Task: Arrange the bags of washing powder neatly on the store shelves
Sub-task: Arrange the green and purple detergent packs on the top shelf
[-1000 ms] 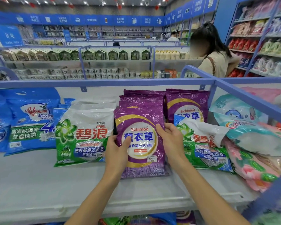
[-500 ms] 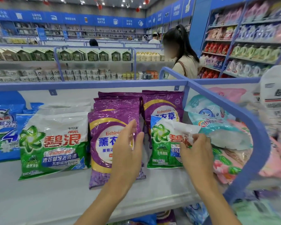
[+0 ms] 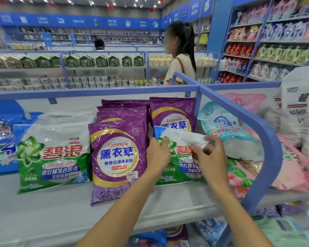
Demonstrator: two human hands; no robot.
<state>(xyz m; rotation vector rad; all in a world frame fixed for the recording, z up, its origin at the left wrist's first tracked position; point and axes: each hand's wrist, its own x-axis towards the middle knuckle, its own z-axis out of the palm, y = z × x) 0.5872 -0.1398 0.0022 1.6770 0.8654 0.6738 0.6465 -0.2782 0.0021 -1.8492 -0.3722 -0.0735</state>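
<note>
The crumpled green-and-white plastic bag of washing powder (image 3: pixel 181 168) lies toward the right end of the white store shelf (image 3: pixel 52 216). It leans back on the right-hand stack of purple lavender-print bags (image 3: pixel 173 113), just inside the blue metal end rail (image 3: pixel 257 132). Its long axis runs from the shelf's front edge toward the back panel, but its white top has slumped forward and folded over the printed face.

The bag sits straight ahead, between the two hands. The left hand (image 3: pixel 158 155) has its fingers curled over the bag's upper left corner, beside the front purple bag (image 3: pixel 116 157). The right hand (image 3: pixel 212 155) pinches the folded white flap between thumb and fingertips at the upper right. Being nearer the flap, the right hand looks best placed to lift it up and back while the left steadies the corner.

Once straightened, the bag probably belongs with the matching green-and-white bag (image 3: pixel 53 154) on the far side of the front purple bag. That would mean carrying it leftwards across the purple one.
</note>
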